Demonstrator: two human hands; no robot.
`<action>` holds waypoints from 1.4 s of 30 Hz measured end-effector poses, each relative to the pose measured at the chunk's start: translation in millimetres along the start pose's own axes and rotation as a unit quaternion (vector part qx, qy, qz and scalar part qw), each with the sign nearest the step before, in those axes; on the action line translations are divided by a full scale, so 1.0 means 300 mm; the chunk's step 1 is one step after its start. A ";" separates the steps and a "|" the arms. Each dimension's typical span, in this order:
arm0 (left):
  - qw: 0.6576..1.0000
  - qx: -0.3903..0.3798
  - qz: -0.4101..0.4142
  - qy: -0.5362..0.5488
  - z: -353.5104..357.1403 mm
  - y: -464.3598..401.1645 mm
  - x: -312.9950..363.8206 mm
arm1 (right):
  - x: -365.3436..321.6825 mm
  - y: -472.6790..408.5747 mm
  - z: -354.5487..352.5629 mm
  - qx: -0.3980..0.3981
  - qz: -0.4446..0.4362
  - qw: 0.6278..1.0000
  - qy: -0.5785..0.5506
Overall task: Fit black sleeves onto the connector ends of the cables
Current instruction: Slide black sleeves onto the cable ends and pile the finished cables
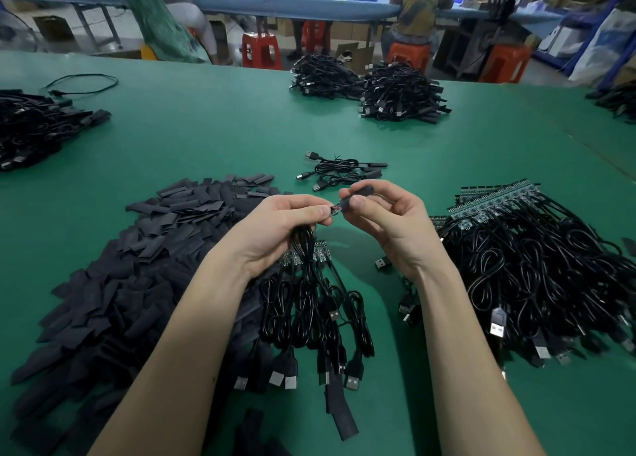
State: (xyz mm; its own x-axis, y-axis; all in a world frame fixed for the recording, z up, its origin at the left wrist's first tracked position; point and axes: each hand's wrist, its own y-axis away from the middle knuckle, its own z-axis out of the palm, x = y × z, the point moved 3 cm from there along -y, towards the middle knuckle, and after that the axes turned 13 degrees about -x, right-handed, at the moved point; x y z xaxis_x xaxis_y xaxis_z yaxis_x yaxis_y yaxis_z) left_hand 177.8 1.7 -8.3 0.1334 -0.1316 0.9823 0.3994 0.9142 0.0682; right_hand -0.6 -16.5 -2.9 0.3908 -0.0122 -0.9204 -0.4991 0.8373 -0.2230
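Green worktop (pixel 220 125) lies bare beyond the piles, while above its near middle the left hand (pixel 275 228) grips a cable bundle (pixel 309 304) and the right hand (pixel 382 214) pinches a sleeve (pixel 358 195) at one cable's end.

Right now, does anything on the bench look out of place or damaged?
Nothing looks damaged. One stray cable lies looped alone at the far left of the green table, apart from the piles.

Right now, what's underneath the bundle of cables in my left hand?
Under the cable bundle lie the green table and the edge of the sleeve pile; anything beneath stays hidden.
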 end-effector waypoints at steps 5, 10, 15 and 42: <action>0.985 0.057 0.073 -0.144 -0.010 -0.012 0.007 | 0.012 -0.010 -0.015 0.089 -0.001 0.994 -0.071; 0.962 0.086 0.162 -0.203 0.002 -0.014 0.015 | 0.015 -0.007 -0.039 0.130 0.016 0.987 -0.098; 0.960 0.074 0.189 -0.193 0.010 -0.011 0.015 | 0.014 -0.015 -0.033 0.106 0.026 0.988 -0.107; 0.958 0.097 0.230 -0.144 0.030 -0.032 0.002 | 0.016 -0.023 0.013 0.092 -0.005 0.995 -0.026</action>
State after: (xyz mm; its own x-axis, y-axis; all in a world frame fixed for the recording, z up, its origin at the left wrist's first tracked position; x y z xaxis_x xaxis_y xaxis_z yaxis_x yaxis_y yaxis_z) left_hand 165.9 -3.6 -6.9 -0.0122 0.3872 0.9219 0.1798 0.9078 -0.3789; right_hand 7.6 -20.4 -4.5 0.4379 0.0030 -0.8990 -0.3464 0.9234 -0.1656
